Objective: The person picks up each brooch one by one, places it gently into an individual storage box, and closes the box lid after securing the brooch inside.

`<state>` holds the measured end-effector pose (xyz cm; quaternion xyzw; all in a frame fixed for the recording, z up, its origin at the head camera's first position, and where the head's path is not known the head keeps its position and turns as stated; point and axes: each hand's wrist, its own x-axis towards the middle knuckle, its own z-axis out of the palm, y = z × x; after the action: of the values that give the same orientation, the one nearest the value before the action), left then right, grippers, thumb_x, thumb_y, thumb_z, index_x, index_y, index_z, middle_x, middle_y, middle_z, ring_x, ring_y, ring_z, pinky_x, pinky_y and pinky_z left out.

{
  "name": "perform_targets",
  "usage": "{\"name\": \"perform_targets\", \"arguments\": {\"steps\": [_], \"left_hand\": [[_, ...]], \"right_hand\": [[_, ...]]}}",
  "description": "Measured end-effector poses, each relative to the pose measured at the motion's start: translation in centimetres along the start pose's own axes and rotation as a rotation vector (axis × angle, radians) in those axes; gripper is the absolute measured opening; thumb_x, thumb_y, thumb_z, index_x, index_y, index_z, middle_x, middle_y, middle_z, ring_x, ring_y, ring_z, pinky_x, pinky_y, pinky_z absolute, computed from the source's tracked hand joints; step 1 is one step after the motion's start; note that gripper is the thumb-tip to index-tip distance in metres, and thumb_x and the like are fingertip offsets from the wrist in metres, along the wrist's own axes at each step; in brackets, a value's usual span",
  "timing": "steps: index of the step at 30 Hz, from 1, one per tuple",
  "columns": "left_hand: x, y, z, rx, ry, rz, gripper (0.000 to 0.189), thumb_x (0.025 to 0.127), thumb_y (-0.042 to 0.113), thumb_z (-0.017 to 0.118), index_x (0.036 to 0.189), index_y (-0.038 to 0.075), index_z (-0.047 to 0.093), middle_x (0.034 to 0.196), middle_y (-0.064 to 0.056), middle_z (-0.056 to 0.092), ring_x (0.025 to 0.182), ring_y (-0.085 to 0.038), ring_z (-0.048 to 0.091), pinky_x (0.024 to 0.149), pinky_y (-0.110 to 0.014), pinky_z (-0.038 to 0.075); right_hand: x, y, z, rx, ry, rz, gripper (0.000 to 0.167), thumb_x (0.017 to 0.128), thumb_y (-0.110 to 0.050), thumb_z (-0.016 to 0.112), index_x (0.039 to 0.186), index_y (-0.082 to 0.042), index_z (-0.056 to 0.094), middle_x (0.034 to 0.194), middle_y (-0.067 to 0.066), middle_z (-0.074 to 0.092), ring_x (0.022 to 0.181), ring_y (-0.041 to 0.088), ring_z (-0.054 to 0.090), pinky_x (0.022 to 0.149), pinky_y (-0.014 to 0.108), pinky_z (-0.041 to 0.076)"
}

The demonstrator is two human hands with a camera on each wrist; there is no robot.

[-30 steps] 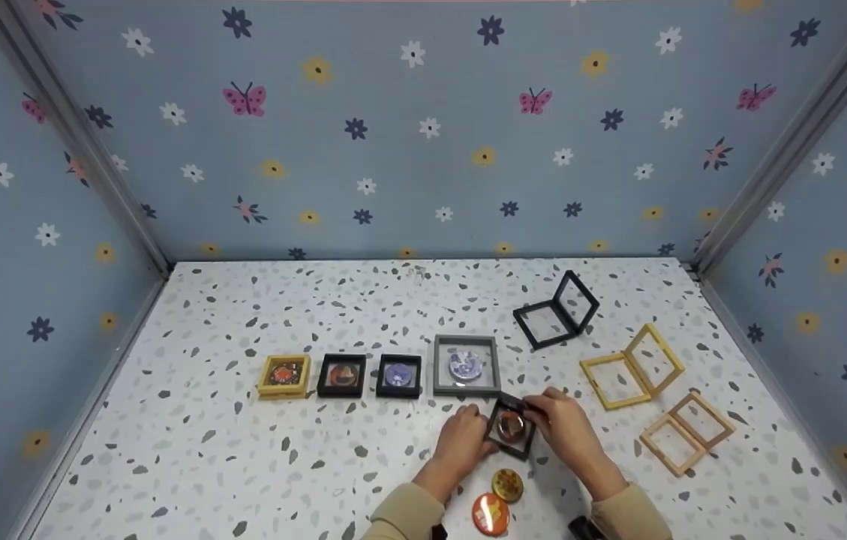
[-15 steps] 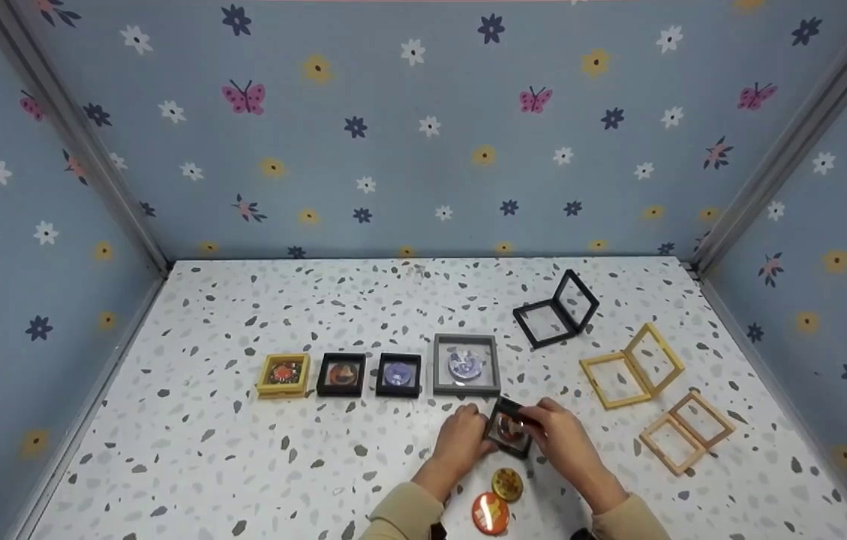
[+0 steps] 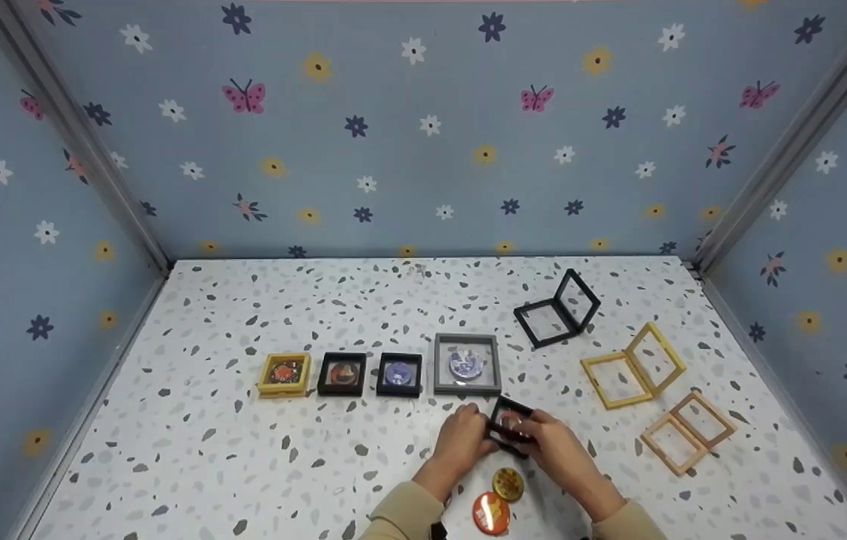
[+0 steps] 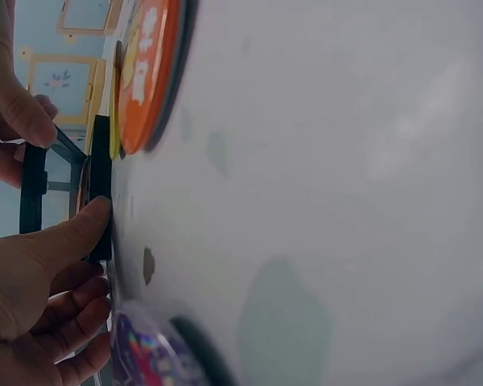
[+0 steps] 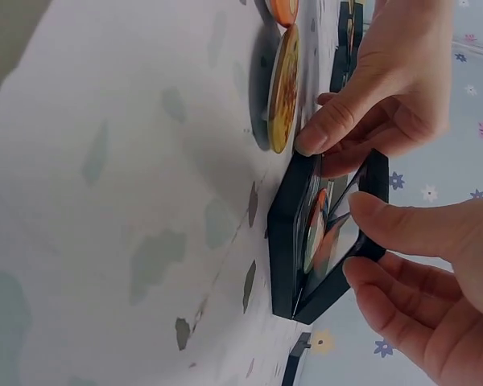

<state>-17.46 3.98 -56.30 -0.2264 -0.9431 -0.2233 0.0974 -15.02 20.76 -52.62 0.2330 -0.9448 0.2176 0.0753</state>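
Observation:
A small black hinged display frame (image 5: pixel 283 233) lies close over the table, its lid (image 5: pixel 375 173) tilted partway above the base. Inside it sits a round badge (image 5: pixel 315 233) with orange and dark colours. My left hand (image 3: pixel 459 441) grips the base at its left side, the thumb along the rim. From the right, my right hand (image 3: pixel 557 451) pinches the lid's edge between thumb and fingers. Nearer to me, a gold-brown badge (image 3: pixel 508 484) and an orange badge (image 3: pixel 491 513) lie between my forearms. At the left wrist view's bottom shows a glossy purple round item (image 4: pixel 153 350).
Left to right stand a yellow frame (image 3: pixel 262 379), two black frames (image 3: pixel 341 390) (image 3: pixel 398 391) and a grey frame (image 3: pixel 467 389), each with a badge. On the right, black (image 3: pixel 579 328), yellow (image 3: pixel 641 386) and wooden (image 3: pixel 692 437) frames stand unfolded. Flower-patterned walls (image 3: pixel 423 150) enclose the table.
The right hand has moved the lid from the frame's far side over toward the base and nearer to me, covering more of the badge. The left hand keeps its hold.

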Motion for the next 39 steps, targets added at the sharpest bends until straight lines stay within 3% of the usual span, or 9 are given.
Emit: {"name": "perform_targets", "arguments": {"steps": [9, 13, 18, 21, 25, 28, 32, 39], "left_hand": [[0.0, 0.0, -0.1, 0.001, -0.029, -0.004, 0.029, 0.063, 0.032, 0.075, 0.068, 0.007, 0.06, 0.072, -0.002, 0.049, 0.065, -0.018, 0.05, 0.058, -0.028, 0.043], [0.0, 0.0, -0.2, -0.017, -0.031, -0.005, 0.029, 0.063, 0.032, 0.075, 0.068, 0.007, 0.06, 0.072, -0.002, 0.049, 0.064, -0.018, 0.049, 0.058, -0.028, 0.043], [0.0, 0.0, -0.6, -0.006, -0.037, 0.006, 0.03, 0.063, 0.033, 0.075, 0.066, 0.008, 0.059, 0.071, -0.002, 0.049, 0.063, -0.018, 0.048, 0.056, -0.028, 0.042], [0.2, 0.1, -1.0, 0.018, -0.044, 0.018, 0.031, 0.063, 0.033, 0.075, 0.068, 0.007, 0.06, 0.073, -0.003, 0.051, 0.065, -0.018, 0.049, 0.058, -0.028, 0.043], [0.5, 0.5, -1.6, 0.044, -0.052, 0.044, 0.032, 0.064, 0.033, 0.075, 0.075, 0.006, 0.061, 0.079, -0.004, 0.052, 0.071, -0.019, 0.05, 0.063, -0.029, 0.044], [0.7, 1.0, -2.0, 0.086, -0.062, 0.082, 0.031, 0.066, 0.032, 0.074, 0.078, 0.006, 0.062, 0.083, -0.004, 0.053, 0.077, -0.018, 0.051, 0.066, -0.028, 0.044], [0.8, 1.6, -2.3, 0.156, -0.08, 0.181, 0.028, 0.069, 0.027, 0.072, 0.087, 0.008, 0.063, 0.088, -0.003, 0.054, 0.082, -0.016, 0.051, 0.069, -0.026, 0.044], [0.7, 2.1, -2.4, 0.248, -0.117, 0.329, 0.024, 0.071, 0.015, 0.068, 0.094, 0.012, 0.066, 0.097, 0.001, 0.058, 0.085, -0.012, 0.052, 0.067, -0.023, 0.042]], "right_hand": [[0.1, 0.0, 0.1, 0.013, -0.159, -0.016, 0.016, 0.07, 0.004, 0.066, 0.083, -0.006, 0.069, 0.087, 0.007, 0.056, 0.075, 0.023, 0.059, 0.061, 0.032, 0.048], [0.1, 0.0, 0.4, 0.0, -0.167, -0.031, 0.014, 0.07, 0.004, 0.066, 0.079, -0.006, 0.069, 0.094, 0.012, 0.059, 0.077, 0.025, 0.059, 0.062, 0.033, 0.048], [0.2, 0.2, 0.6, 0.011, -0.172, -0.048, 0.014, 0.068, 0.003, 0.068, 0.077, -0.008, 0.068, 0.088, 0.01, 0.059, 0.07, 0.022, 0.058, 0.056, 0.029, 0.045], [0.2, 0.3, 0.3, 0.032, -0.191, -0.055, 0.015, 0.067, 0.002, 0.069, 0.079, -0.007, 0.068, 0.094, 0.011, 0.06, 0.076, 0.022, 0.059, 0.061, 0.031, 0.047], [0.3, 0.6, -0.4, 0.056, -0.217, -0.05, 0.016, 0.069, -0.001, 0.07, 0.084, -0.006, 0.067, 0.089, 0.007, 0.059, 0.074, 0.017, 0.057, 0.063, 0.03, 0.048], [0.5, 0.9, -1.1, 0.051, -0.213, -0.041, 0.018, 0.071, -0.005, 0.069, 0.089, -0.006, 0.067, 0.079, 0.001, 0.053, 0.066, 0.011, 0.053, 0.056, 0.025, 0.046], [0.9, 1.6, -2.2, 0.027, -0.165, -0.06, 0.02, 0.074, -0.009, 0.069, 0.094, -0.004, 0.067, 0.076, 0.0, 0.051, 0.06, 0.007, 0.049, 0.05, 0.022, 0.042], [1.6, 3.1, -4.1, -0.06, -0.077, -0.101, 0.019, 0.073, -0.009, 0.07, 0.09, -0.002, 0.065, 0.079, 0.004, 0.054, 0.063, 0.014, 0.053, 0.055, 0.025, 0.046]]}}
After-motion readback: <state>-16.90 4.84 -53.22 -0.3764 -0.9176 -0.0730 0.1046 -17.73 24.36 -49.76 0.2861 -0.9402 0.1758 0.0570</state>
